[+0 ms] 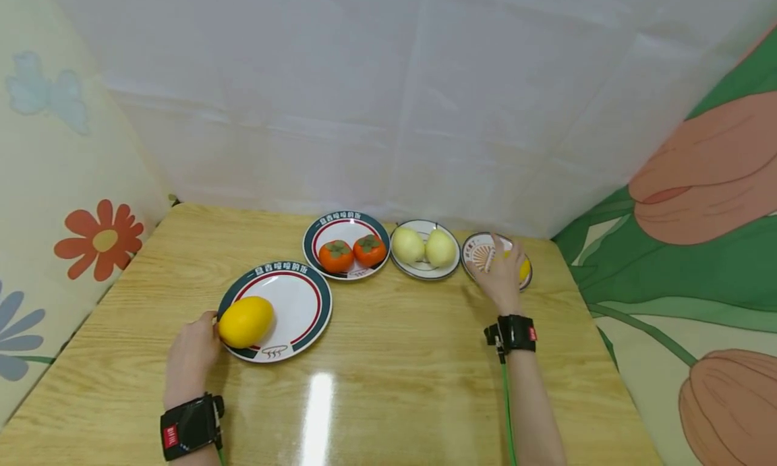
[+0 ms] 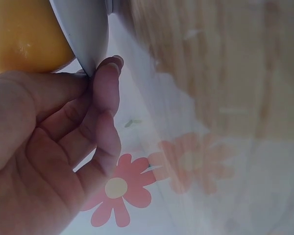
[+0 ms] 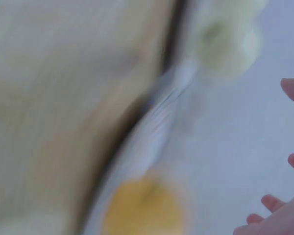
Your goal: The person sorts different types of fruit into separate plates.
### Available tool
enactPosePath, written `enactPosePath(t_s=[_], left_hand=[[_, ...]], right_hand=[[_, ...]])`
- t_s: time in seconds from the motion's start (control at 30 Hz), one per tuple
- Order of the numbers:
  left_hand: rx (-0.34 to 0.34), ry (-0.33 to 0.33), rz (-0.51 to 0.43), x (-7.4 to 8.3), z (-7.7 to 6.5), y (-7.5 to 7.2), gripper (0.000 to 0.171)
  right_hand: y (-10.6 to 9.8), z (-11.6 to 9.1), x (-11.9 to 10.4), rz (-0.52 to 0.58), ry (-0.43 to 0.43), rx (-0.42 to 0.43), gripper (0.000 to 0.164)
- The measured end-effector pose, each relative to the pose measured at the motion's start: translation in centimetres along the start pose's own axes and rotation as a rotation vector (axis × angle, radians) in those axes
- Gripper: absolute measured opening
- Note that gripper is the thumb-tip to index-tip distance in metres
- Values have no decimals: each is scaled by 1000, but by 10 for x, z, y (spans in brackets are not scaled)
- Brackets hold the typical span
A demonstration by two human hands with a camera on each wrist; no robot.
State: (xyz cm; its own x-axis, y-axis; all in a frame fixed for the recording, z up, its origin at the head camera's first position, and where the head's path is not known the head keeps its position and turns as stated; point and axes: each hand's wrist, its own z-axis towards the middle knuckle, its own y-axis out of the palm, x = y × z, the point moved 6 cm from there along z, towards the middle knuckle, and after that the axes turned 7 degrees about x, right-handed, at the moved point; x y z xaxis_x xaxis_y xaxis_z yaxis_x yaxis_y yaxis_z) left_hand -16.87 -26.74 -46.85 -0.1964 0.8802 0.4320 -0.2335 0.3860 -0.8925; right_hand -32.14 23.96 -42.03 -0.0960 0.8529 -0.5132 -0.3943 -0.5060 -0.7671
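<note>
My left hand [image 1: 193, 350] pinches the left rim of a large white plate [image 1: 297, 304] with a dark green and red border. In the left wrist view the thumb lies above the rim and the fingers beneath it. A smooth yellow fruit [image 1: 246, 322], perhaps a mango, sits on that plate close to the hand. On the right, my right hand [image 1: 504, 277] is over a small plate [image 1: 476, 247] with a fan-like print, its fingers spread. A yellow fruit [image 1: 525, 269] on this plate is partly hidden by the hand; the right wrist view, blurred, shows the fingers apart from the fruit [image 3: 144, 208].
Two orange persimmons [image 1: 336, 256] lie on another green-bordered plate [image 1: 315, 233] at the back. Beside it, two pale yellow-green pears [image 1: 440, 248] share a small plate [image 1: 425, 272]. White cloth [image 1: 364, 102] hangs behind the wooden table [image 1: 400, 371]; a green cable [image 1: 508, 412] trails from the right wrist.
</note>
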Motion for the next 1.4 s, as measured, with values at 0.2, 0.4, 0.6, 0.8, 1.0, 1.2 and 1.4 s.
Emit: enactPosePath(t_s=[0.2, 0.4, 0.6, 0.8, 1.0, 1.2, 1.4], left_hand=[[22, 20, -3, 0, 0, -3, 30], [-17, 12, 15, 0, 1, -1, 31], [-18, 7, 19, 0, 2, -2, 30], [30, 47, 9, 3, 2, -2, 27], [5, 34, 13, 3, 3, 0, 28], [-36, -19, 19, 1, 4, 3, 31], [-51, -64, 27, -1, 4, 3, 32]], right_hand=[[41, -20, -132, 22, -419, -45, 71], [104, -73, -234, -72, -766, -234, 73], [148, -140, -297, -157, -1077, -393, 77], [173, -169, -319, -204, -1150, -455, 69], [176, -170, -320, -220, -1186, -370, 58], [158, -152, -304, -220, -1189, -304, 58], [117, -99, -265, -164, -1055, -170, 62]])
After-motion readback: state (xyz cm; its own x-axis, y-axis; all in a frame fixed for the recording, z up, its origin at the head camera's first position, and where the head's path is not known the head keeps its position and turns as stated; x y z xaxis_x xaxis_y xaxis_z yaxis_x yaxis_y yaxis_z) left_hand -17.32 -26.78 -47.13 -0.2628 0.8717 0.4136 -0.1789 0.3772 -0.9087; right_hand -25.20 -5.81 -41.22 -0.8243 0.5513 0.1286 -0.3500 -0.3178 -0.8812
